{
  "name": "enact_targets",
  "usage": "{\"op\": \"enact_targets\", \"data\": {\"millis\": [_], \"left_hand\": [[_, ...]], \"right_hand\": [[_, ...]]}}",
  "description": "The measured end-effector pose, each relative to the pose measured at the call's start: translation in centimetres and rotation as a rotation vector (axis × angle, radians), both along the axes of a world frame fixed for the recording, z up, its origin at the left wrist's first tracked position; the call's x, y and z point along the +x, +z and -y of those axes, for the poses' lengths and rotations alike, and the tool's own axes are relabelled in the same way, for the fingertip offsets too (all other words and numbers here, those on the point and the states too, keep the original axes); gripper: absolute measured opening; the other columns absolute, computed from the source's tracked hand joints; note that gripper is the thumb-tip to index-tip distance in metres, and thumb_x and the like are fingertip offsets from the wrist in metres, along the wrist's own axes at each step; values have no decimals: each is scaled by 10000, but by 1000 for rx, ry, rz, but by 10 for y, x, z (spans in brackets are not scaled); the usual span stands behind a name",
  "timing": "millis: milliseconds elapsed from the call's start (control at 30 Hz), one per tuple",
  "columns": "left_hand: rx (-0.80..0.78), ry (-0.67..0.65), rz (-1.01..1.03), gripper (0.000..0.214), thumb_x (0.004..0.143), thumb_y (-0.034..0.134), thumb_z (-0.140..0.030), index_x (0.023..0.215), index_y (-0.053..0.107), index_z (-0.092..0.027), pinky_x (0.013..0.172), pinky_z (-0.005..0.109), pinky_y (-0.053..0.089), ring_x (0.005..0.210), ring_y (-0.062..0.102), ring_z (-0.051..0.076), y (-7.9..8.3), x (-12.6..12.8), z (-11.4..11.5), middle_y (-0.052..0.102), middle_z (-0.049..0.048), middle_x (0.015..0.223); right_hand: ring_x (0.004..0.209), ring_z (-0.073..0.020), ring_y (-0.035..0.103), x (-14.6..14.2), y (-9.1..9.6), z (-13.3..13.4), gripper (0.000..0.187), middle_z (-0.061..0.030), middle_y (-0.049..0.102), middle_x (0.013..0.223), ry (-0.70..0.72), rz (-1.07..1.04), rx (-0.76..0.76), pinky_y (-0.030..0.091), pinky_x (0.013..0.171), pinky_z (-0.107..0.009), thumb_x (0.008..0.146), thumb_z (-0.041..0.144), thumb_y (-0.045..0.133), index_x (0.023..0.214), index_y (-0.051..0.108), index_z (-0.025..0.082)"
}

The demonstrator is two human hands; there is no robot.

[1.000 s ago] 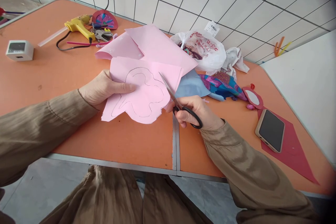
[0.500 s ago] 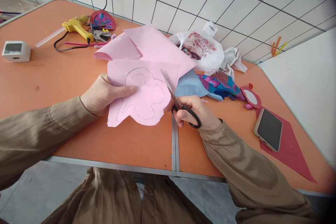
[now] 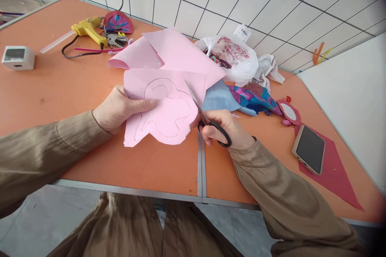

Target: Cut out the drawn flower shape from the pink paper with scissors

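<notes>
My left hand (image 3: 116, 110) grips a sheet of pink paper (image 3: 169, 114) by its left side, thumb on top and fingers hidden beneath. A curvy flower-like outline is drawn on the sheet in dark line, and its lower and right edges are cut into scallops. In my right hand (image 3: 224, 128) are scissors (image 3: 200, 114) with black handles, fingers through the loops. Their blades point up and left at the sheet's right edge, and look nearly closed. Behind the sheet lie more pink papers (image 3: 181, 52), one of them curled.
At back left are a yellow glue gun (image 3: 90, 32), keys (image 3: 116, 40) and a white box (image 3: 18, 58). A plastic bag (image 3: 238, 58), blue paper (image 3: 220, 96) and patterned fabric (image 3: 253, 98) lie behind my right hand. A phone (image 3: 309, 148) rests on red paper (image 3: 340, 172).
Hardly anything differs. Both hands, the pink sheet and the scissors keep nearly the same place, with only a tiny shift of the view.
</notes>
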State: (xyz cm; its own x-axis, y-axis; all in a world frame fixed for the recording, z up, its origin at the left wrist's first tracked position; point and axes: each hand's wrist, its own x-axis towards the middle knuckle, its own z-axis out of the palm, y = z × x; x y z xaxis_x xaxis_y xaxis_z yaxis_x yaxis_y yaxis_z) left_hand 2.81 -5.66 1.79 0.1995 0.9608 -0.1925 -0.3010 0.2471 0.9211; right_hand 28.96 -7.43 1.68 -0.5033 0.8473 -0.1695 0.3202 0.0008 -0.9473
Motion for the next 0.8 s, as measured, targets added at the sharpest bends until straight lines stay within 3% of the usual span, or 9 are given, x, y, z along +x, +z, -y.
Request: {"op": "enact_targets", "data": {"millis": [200,500,700,800], "left_hand": [[-19,-16,0,332,568,931,-177,861,788,-118,661,339,641,764,741,254,1,-1,-3,797,102,885],[-45,-30,18,196,687,846,-95,867,771,-106,676,308,637,753,742,222,12,1,3,799,73,872],[-27,-46,-41,243,667,854,-138,892,766,-120,838,459,624,965,744,356,11,-1,1,797,78,939],[-39,-52,-26,261,681,847,-122,927,762,-98,790,426,635,886,757,310,9,-2,-1,798,105,958]], "right_hand": [[399,-96,493,0,2,0,652,55,504,480,-5,1,-11,399,420,-241,680,757,689,836,616,128],[382,-85,466,-2,6,1,645,61,485,461,-9,0,-23,360,399,-222,658,752,707,803,600,133],[375,-79,463,0,4,0,637,63,484,470,0,2,-18,344,401,-215,670,739,710,814,609,126],[365,-77,460,3,1,-1,631,63,484,484,12,-1,-12,321,385,-213,682,732,704,828,619,125]]}}
